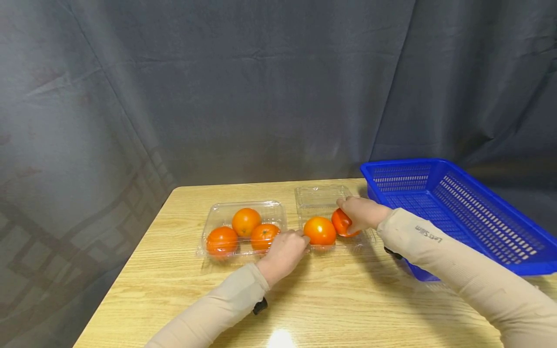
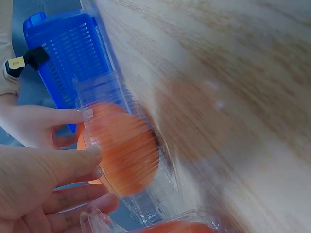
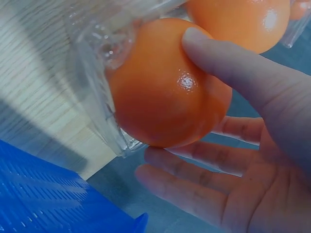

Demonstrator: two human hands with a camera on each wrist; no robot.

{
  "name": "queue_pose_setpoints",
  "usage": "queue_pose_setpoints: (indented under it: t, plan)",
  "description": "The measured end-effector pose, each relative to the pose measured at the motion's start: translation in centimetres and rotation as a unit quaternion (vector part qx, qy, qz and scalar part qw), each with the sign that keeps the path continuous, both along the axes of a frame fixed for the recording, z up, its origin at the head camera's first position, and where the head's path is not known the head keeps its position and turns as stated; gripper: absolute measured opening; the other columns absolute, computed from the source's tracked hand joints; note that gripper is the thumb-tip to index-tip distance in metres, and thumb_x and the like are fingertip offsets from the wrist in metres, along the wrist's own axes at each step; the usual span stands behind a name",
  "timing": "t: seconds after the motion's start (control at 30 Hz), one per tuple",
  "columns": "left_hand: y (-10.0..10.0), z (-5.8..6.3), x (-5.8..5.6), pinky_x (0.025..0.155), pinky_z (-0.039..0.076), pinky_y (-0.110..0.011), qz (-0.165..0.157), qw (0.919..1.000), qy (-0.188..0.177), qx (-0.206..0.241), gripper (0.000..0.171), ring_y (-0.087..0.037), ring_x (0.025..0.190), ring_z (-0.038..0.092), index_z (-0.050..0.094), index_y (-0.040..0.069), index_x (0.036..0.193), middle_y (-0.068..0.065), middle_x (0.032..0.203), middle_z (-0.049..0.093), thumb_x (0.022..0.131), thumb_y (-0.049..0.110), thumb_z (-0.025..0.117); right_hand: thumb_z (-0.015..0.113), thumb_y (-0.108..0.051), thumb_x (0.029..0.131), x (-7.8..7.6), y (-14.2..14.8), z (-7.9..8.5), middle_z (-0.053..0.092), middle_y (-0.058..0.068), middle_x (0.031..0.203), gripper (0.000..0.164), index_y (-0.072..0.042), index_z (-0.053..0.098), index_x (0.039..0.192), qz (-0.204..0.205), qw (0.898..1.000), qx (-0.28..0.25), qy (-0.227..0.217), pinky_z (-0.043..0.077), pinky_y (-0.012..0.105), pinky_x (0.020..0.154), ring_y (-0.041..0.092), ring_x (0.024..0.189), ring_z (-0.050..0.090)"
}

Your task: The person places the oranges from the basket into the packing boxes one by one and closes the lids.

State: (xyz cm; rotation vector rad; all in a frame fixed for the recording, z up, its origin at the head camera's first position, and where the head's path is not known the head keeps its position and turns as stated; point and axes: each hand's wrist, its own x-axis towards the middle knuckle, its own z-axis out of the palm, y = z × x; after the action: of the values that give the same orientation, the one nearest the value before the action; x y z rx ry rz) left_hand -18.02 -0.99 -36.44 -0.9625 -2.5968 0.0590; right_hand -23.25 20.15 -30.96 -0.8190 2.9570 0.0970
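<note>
My right hand grips an orange with the thumb on top and the fingers curled beneath, at the right end of an open clear plastic clamshell container. Beside it in the same container sits a second orange. My left hand pinches the near rim of this container at its left corner, with the thumb outside the wall. To the left, another clear plastic container holds three oranges; the left hand partly covers its near right corner.
A blue plastic basket with slotted walls stands at the right of the wooden table, close to the right forearm. Behind the table hangs a dark grey curtain.
</note>
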Motion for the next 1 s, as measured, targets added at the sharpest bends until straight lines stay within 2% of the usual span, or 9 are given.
queue_pose_setpoints:
  t: [0.27,0.57,0.73,0.87,1.0]
  plan:
    - [0.0,0.0,0.0,0.055,0.049,-0.018,-0.001,1.0000,-0.001,0.002,0.012,-0.008,0.063,0.060,0.069,0.015,0.081,0.003,0.076,0.066,0.080,0.026,0.068,0.081,-0.016,0.063,-0.3,0.0,-0.3,0.061,0.014,0.086,0.050,0.000,0.053,0.101,-0.008,1.000,-0.009,-0.020,0.053,0.037,0.071,0.023,0.074,0.058]
    - [0.1,0.2,0.0,0.054,0.049,-0.018,-0.003,1.0000,-0.007,0.004,0.012,-0.008,0.063,0.060,0.069,0.014,0.081,0.003,0.076,0.066,0.080,0.027,0.067,0.081,-0.016,0.062,-0.5,0.0,-0.4,0.060,0.013,0.083,0.049,0.000,0.052,0.098,0.006,1.000,-0.013,-0.014,0.052,0.035,0.069,0.023,0.074,0.057]
    - [0.1,0.3,0.0,0.055,0.049,-0.018,-0.003,0.9999,-0.012,0.001,0.012,-0.009,0.063,0.060,0.069,0.014,0.081,0.002,0.077,0.066,0.080,0.027,0.068,0.079,-0.019,0.064,-0.5,0.0,0.0,0.059,0.013,0.085,0.051,0.001,0.052,0.102,-0.012,0.999,-0.006,-0.030,0.051,0.035,0.069,0.022,0.075,0.056]
    - [0.1,0.5,-0.1,0.055,0.050,-0.019,-0.004,0.9998,-0.019,-0.003,0.014,-0.009,0.064,0.060,0.070,0.015,0.082,0.002,0.077,0.066,0.079,0.028,0.069,0.076,-0.024,0.071,-0.6,0.0,0.7,0.060,0.016,0.092,0.050,0.002,0.054,0.108,-0.025,0.999,-0.003,-0.042,0.051,0.037,0.071,0.023,0.077,0.057]
    - [-0.1,1.0,-0.4,0.054,0.050,-0.021,-0.011,0.9986,-0.048,0.018,0.013,-0.011,0.066,0.062,0.069,0.015,0.081,0.001,0.075,0.066,0.079,0.028,0.069,0.068,-0.024,0.080,-1.0,0.0,1.5,0.062,0.020,0.103,0.043,0.004,0.055,0.111,-0.025,1.000,-0.007,-0.012,0.051,0.042,0.078,0.029,0.087,0.062]
